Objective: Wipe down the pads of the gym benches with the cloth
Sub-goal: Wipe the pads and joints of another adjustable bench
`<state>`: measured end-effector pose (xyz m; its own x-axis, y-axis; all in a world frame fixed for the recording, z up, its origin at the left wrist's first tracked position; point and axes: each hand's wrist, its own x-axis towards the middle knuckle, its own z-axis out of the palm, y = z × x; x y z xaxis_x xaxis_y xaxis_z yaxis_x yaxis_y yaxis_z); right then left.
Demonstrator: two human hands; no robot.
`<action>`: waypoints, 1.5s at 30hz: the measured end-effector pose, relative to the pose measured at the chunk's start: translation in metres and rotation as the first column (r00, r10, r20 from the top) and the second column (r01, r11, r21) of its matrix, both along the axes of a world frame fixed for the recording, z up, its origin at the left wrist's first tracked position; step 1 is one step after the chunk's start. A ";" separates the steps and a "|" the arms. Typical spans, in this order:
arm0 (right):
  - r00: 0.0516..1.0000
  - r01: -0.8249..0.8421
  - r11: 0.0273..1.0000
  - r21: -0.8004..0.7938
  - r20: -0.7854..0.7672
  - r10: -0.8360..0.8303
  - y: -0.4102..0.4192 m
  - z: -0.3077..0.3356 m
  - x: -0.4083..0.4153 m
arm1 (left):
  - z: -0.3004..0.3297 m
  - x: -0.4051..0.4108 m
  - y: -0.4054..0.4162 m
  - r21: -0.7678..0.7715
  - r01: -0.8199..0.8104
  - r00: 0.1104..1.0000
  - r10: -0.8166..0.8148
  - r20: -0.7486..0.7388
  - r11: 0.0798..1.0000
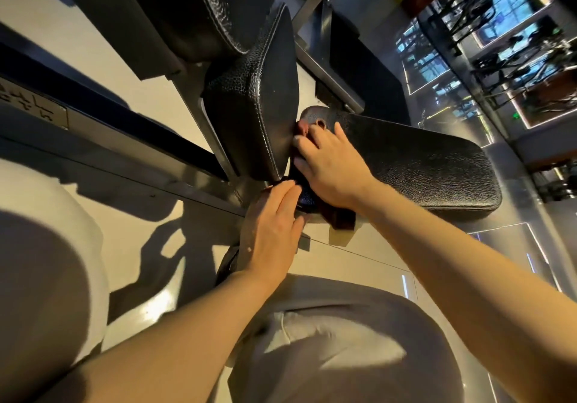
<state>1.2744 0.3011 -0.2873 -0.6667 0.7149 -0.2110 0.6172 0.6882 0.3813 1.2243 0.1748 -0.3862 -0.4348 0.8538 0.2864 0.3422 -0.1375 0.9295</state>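
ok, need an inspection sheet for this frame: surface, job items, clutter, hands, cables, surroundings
surface: pale glossy floor, shadows across it
job's things: flat black pad; upright black pad beside it; dark cloth under the right hand, mostly hidden
clutter: nothing seen
grippers: right hand presses flat on the cloth at the pad's near end; left hand rests at the pad's lower edge, fingers straight
cables: nothing seen
surroundings: metal bench frame; gym machines behind

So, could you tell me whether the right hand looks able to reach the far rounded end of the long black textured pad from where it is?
Probably yes. The right hand already rests on the long black textured pad, whose surface beyond it lies bare; nothing visibly blocks a sweep along it.
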 end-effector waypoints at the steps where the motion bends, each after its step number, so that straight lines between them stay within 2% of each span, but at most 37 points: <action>1: 0.999 -0.034 0.999 -0.020 0.000 0.034 -0.018 0.004 0.009 | 0.000 0.002 0.000 -0.011 0.000 1.000 0.000 0.012 1.000; 4: 0.999 -0.007 1.000 -0.013 0.049 0.007 -0.019 0.021 0.027 | -0.002 0.005 -0.002 0.022 0.011 1.000 -0.012 0.023 1.000; 9: 0.983 0.184 0.980 0.080 0.002 -0.185 0.027 0.010 0.005 | -0.008 0.007 -0.013 0.042 0.016 0.999 -0.014 -0.042 0.999; 11: 0.991 0.137 0.989 0.048 -0.010 -0.137 0.007 0.002 -0.004 | -0.008 0.007 -0.018 0.027 0.022 1.000 -0.022 -0.015 0.999; 15: 0.998 -0.059 0.997 -0.042 0.006 0.060 -0.056 0.011 0.017 | -0.008 0.007 -0.022 0.016 0.037 0.999 -0.036 -0.031 0.999; 17: 0.999 -0.043 0.999 -0.013 0.011 0.043 -0.060 0.027 0.040 | -0.010 0.006 -0.021 0.026 0.052 0.998 -0.051 -0.044 0.998; 21: 0.989 0.139 0.986 0.093 -0.066 -0.133 -0.053 0.031 0.048 | -0.012 0.003 -0.024 0.011 0.067 0.994 -0.066 -0.086 0.998; 27: 0.997 -0.006 1.000 0.002 -0.074 0.006 -0.079 -0.001 0.024 | -0.006 -0.002 -0.035 -0.057 0.012 0.987 -0.021 -0.158 0.998; 30: 0.996 -0.010 1.000 0.013 -0.093 0.011 -0.080 0.007 0.036 | -0.006 -0.003 -0.033 -0.036 0.073 0.972 -0.079 -0.220 0.997; 33: 0.984 0.121 0.987 0.106 -0.148 -0.104 -0.077 0.027 0.058 | 0.000 -0.004 -0.028 -0.025 0.145 0.964 -0.147 -0.222 0.989; 36: 0.956 0.216 0.958 0.189 -0.239 -0.168 -0.075 0.047 0.076 | 0.014 -0.003 -0.023 0.012 0.148 0.972 -0.143 -0.187 0.989; 38: 0.875 0.307 0.947 0.098 -0.420 -0.241 -0.076 0.055 0.078 | 0.032 0.001 -0.019 0.075 0.187 0.979 -0.179 -0.098 0.979; 39: 0.777 0.362 0.932 0.012 -0.556 -0.295 -0.078 0.059 0.075 | 0.042 0.002 -0.017 0.112 0.216 0.976 -0.214 -0.029 0.970; 41: 0.512 0.383 0.911 -0.152 -0.786 -0.347 -0.084 0.067 0.066 | 0.064 0.002 -0.015 0.152 0.290 0.947 -0.306 0.096 0.945; 43: 0.295 0.321 0.912 -0.255 -0.888 -0.352 -0.092 0.074 0.055 | 0.082 -0.001 -0.013 0.128 0.369 0.908 -0.387 0.163 0.920; 45: 0.197 0.278 0.912 -0.302 -0.911 -0.362 -0.098 0.080 0.045 | 0.091 -0.004 -0.010 0.105 0.405 0.893 -0.417 0.167 0.908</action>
<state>1.3192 0.2029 -0.2071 -0.1311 0.9339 0.3327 0.6712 0.3306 -0.6635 1.2201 0.1648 -0.2953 -0.0986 0.9496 0.2976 0.0684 -0.2919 0.9540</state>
